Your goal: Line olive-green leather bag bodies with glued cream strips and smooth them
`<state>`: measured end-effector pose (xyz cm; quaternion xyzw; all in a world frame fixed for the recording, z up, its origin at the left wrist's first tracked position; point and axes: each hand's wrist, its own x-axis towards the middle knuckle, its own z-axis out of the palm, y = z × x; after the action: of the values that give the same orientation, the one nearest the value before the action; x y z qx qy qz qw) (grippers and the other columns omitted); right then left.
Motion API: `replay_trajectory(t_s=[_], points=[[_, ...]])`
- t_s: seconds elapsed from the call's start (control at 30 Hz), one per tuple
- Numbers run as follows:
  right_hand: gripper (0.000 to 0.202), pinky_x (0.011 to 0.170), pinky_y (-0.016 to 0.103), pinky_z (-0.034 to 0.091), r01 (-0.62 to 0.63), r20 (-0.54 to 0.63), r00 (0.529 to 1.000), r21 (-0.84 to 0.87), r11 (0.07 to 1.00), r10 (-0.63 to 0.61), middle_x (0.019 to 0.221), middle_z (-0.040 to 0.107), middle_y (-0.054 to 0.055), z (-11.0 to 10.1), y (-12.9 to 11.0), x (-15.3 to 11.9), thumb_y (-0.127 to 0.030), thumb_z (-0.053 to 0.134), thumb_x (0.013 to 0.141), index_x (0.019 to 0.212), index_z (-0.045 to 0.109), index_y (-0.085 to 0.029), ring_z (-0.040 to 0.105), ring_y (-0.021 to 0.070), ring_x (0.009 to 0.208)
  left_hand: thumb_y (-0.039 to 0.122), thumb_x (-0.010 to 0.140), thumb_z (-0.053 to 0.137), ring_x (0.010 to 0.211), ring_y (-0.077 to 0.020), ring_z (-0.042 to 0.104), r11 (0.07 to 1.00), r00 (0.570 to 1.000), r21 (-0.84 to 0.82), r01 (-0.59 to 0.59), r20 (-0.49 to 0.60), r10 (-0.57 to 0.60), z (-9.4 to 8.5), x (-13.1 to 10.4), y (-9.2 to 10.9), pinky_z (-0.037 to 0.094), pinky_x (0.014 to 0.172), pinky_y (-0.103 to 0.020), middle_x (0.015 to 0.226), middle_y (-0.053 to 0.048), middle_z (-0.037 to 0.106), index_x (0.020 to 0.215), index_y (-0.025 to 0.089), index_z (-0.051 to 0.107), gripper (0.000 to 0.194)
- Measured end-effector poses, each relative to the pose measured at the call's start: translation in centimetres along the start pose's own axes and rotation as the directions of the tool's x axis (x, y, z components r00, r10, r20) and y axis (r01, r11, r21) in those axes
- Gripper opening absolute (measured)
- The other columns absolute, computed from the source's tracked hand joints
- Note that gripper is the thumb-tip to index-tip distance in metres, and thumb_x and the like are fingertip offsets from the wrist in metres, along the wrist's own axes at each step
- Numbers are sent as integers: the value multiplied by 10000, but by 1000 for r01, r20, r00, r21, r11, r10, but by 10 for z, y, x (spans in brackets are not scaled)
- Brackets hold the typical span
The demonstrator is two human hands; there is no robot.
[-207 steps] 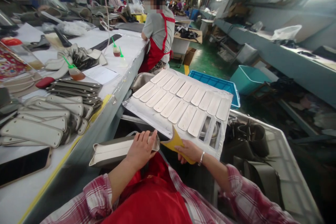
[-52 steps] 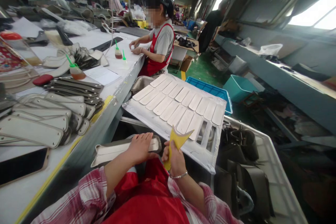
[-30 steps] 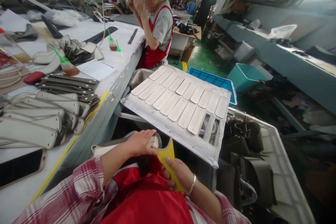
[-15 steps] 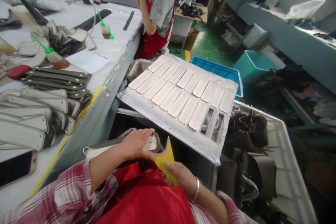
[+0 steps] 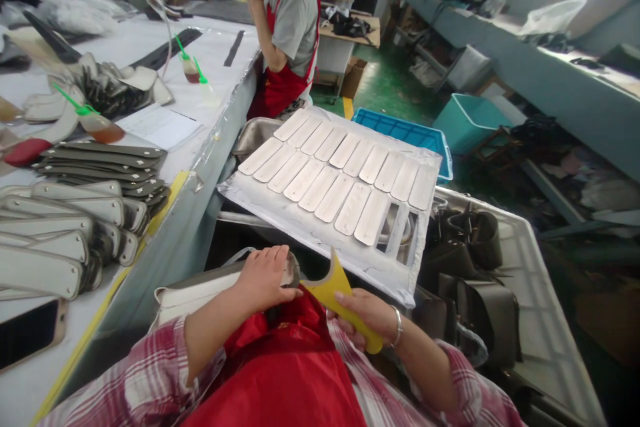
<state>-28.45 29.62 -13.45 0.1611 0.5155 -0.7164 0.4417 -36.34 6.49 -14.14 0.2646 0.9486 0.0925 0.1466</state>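
My left hand (image 5: 265, 277) is closed over the end of a leather piece (image 5: 197, 297) with a pale face and a dark edge, which lies across my lap. Its kind is partly hidden by the hand and forearm. My right hand (image 5: 367, 313) grips a yellow curved sheet (image 5: 333, 285) between thumb and fingers. The sheet's pointed upper corner stands free, and its left edge is close to my left thumb; whether they touch I cannot tell. Beyond both hands lies a white-covered board (image 5: 300, 219) bearing rows of pale rounded strips (image 5: 303, 180).
On the left table are stacked pale straps (image 5: 43, 267), dark straps (image 5: 100, 160), a phone (image 5: 30, 330) and a squeeze bottle (image 5: 100, 127). Dark bags (image 5: 487, 320) fill a white crate (image 5: 560, 347) at right. A co-worker in a red apron (image 5: 275, 90) is at the table.
My right hand has moved right with the yellow sheet, drawing it away from the leather piece and tilting it. My left hand keeps its hold. The view has shifted slightly.
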Motion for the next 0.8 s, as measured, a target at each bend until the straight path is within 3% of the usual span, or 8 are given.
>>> replay_trajectory(t_s=[0.1,0.23,0.43,0.63,0.8], points=[[436,303,207,339,113,-142,985,102,988,-98,451,458,-29,-6,24,-3,-565,517,761,748,596,-136,395,76,306,595,661,559,1084,-305,461,999,999,26,-19,-43,20,2,0,4,330,947,-410,1219,-167,482,1271,90,365,816],[463,300,194,335,176,-206,969,178,968,-138,441,453,-46,2,42,5,-587,528,739,761,561,-127,407,76,305,580,680,546,1048,-288,485,997,995,16,-72,-61,73,-2,2,-1,358,932,-384,1158,-168,515,1241,73,390,773],[463,317,210,338,335,-261,921,151,930,-289,424,447,-67,18,29,34,-586,556,713,789,530,-130,412,84,299,593,657,560,1014,-289,505,994,994,0,-106,-29,106,-5,10,-7,380,915,-382,1108,-168,536,1220,75,410,780],[341,427,200,358,445,-313,860,69,893,-404,447,518,-51,30,14,71,-373,709,628,794,528,-136,463,78,397,586,653,544,982,-284,522,994,994,-4,-105,-18,105,-5,16,-7,384,899,-382,1046,-145,562,1174,93,439,725],[369,443,217,377,442,-305,881,255,860,-362,451,521,-53,43,18,92,-352,751,571,764,515,-145,473,87,396,530,632,567,1114,-289,451,996,995,-17,-92,-30,91,-4,10,-8,280,1011,-418,1220,-154,490,1271,103,362,795]])
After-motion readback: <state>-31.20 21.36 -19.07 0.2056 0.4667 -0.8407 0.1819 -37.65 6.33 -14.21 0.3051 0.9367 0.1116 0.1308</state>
